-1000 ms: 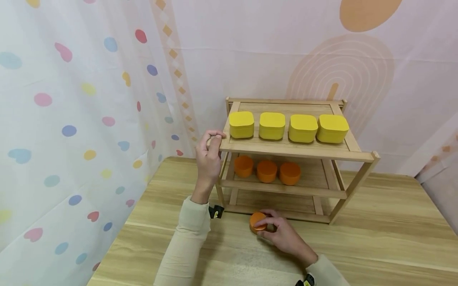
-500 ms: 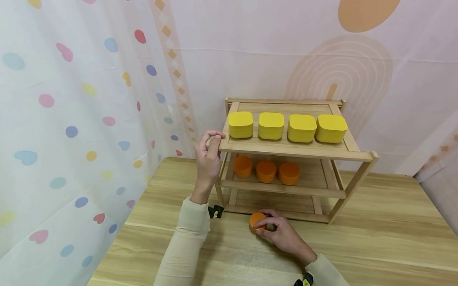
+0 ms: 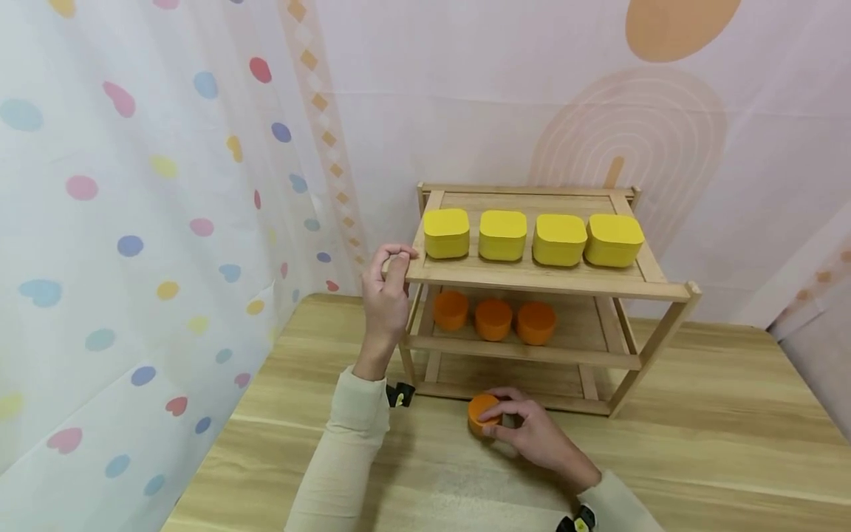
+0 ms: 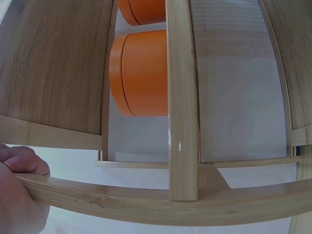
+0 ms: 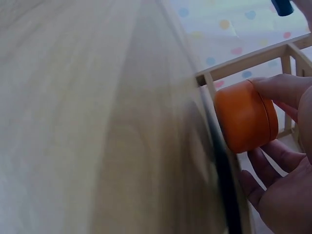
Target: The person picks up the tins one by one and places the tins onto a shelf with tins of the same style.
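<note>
With the left hand (image 3: 388, 295) gripping the top-left corner of the wooden shelf rack (image 3: 545, 277), the right hand (image 3: 532, 436) clasps an orange round tin (image 3: 483, 414) on the table (image 3: 698, 458), seemingly a pick-up calling for a lift.

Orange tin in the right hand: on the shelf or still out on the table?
Out. The orange tin sits on the table before the rack, gripped by the right hand.
</note>
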A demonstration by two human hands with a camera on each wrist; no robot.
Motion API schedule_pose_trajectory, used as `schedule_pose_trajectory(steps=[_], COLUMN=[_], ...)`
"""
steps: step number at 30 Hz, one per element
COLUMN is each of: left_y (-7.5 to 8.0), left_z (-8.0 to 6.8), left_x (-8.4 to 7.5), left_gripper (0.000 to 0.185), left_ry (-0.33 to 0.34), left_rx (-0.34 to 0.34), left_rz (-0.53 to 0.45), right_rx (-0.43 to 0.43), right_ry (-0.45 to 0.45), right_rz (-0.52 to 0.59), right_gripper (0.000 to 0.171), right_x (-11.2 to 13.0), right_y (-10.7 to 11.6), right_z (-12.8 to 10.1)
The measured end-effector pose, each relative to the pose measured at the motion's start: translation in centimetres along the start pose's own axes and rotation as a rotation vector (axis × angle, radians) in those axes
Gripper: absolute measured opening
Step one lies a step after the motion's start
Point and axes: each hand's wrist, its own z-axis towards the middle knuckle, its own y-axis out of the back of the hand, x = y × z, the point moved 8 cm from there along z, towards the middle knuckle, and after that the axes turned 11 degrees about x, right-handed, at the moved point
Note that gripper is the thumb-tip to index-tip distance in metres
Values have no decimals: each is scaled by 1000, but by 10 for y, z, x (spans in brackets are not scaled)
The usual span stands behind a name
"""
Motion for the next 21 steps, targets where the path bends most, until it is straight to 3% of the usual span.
schedule_pose_trajectory(steps=[12, 21], left_y=[2, 2], left_z=[2, 2], left_x=[0, 1], left_gripper=[26, 26], left_ry=[-3, 6], left_rx=[-8, -7], left_rz=[-13, 5], right_rx=[-2, -55], right_ry=[95, 208], right_rz=[-35, -107], right_gripper=[20, 19], right_x=[33, 54], right_y=[19, 29], right_z=[-10, -15])
